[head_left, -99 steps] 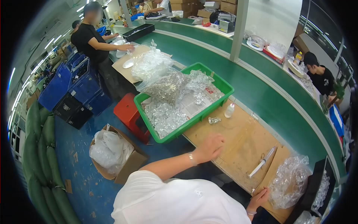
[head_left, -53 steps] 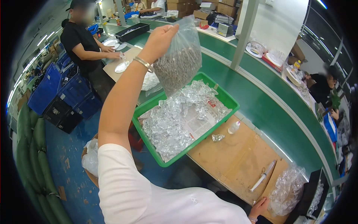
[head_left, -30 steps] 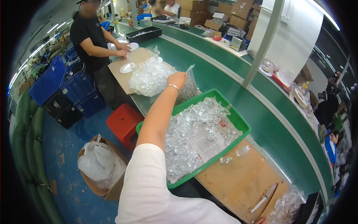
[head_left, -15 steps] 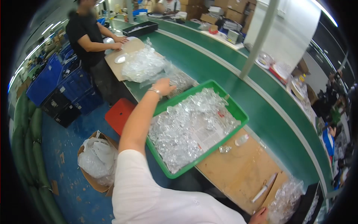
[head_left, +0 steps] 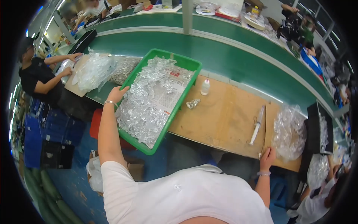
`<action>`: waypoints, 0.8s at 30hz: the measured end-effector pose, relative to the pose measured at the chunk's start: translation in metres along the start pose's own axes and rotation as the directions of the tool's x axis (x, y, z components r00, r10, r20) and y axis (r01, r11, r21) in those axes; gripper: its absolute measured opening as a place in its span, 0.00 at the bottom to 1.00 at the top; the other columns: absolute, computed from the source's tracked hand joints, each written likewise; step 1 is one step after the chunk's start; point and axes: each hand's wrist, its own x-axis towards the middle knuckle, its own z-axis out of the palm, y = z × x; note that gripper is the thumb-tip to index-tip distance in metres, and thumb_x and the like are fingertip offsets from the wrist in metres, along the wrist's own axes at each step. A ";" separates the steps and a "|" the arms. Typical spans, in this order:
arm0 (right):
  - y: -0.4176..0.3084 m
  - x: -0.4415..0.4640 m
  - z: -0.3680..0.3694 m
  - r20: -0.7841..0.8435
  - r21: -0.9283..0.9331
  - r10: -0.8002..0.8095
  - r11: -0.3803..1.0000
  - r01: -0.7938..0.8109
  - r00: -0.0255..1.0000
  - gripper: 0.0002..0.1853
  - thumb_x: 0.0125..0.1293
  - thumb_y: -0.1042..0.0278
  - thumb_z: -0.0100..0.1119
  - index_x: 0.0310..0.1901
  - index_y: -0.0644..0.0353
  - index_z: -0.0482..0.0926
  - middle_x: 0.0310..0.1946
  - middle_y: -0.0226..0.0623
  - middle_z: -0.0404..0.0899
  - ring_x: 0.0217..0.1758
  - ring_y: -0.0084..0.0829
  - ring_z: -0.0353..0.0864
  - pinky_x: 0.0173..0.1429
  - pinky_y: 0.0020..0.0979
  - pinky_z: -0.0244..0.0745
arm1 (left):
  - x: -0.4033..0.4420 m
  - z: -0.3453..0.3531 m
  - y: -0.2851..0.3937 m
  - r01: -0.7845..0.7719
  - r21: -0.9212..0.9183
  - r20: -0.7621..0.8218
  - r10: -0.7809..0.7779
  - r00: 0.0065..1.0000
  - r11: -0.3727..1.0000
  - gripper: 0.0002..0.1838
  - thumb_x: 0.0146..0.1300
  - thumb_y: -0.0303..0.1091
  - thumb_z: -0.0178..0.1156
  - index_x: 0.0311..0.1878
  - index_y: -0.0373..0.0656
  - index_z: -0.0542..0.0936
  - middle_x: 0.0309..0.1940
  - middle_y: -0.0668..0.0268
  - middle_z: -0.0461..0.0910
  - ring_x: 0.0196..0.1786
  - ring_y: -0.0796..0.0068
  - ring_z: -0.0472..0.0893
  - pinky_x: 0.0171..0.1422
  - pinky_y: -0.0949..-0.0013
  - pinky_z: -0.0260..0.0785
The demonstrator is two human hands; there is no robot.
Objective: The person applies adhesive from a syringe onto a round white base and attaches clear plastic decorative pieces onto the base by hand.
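At lower left, the left arm [head_left: 110,136] is covering part of the carton [head_left: 136,171]; at lower right, a co-worker [head_left: 317,204] is running out of view. Left of centre, the green tray [head_left: 175,111] is perhaps hiding one end of the bag of grey bits [head_left: 125,69].

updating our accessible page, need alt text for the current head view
A person's left hand is on the rim of a green rectangular plastic tray of shiny clear plastic pieces; their right hand touches the near edge of a brown cardboard-topped bench, near a slim white syringe.
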 end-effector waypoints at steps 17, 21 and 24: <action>-0.003 0.005 0.001 -0.025 0.032 -0.006 0.999 0.007 1.000 0.08 0.63 0.73 0.44 0.36 0.66 0.73 0.26 0.47 0.74 0.28 0.42 0.74 0.32 0.33 0.67 | -0.037 0.015 0.051 -0.322 0.011 -0.588 0.267 0.763 0.947 0.20 0.57 0.41 0.56 0.46 0.33 0.74 0.46 0.51 0.74 0.51 0.59 0.73 0.55 0.64 0.63; -0.004 0.001 -0.002 0.057 0.028 0.083 0.996 -0.085 0.995 0.09 0.64 0.72 0.42 0.37 0.68 0.73 0.29 0.47 0.74 0.32 0.41 0.74 0.38 0.33 0.67 | -0.103 0.058 0.181 -0.666 -0.112 -0.088 0.661 0.746 0.737 0.15 0.52 0.26 0.58 0.45 0.41 0.76 0.41 0.60 0.77 0.45 0.64 0.75 0.51 0.67 0.66; 0.002 0.000 0.003 -0.015 0.043 -0.013 0.999 0.014 1.000 0.09 0.63 0.73 0.43 0.37 0.68 0.73 0.27 0.48 0.74 0.29 0.43 0.74 0.34 0.33 0.68 | -0.109 0.117 0.233 -0.801 0.218 0.498 0.642 0.583 0.558 0.15 0.55 0.31 0.51 0.48 0.42 0.74 0.46 0.55 0.74 0.47 0.57 0.75 0.48 0.60 0.68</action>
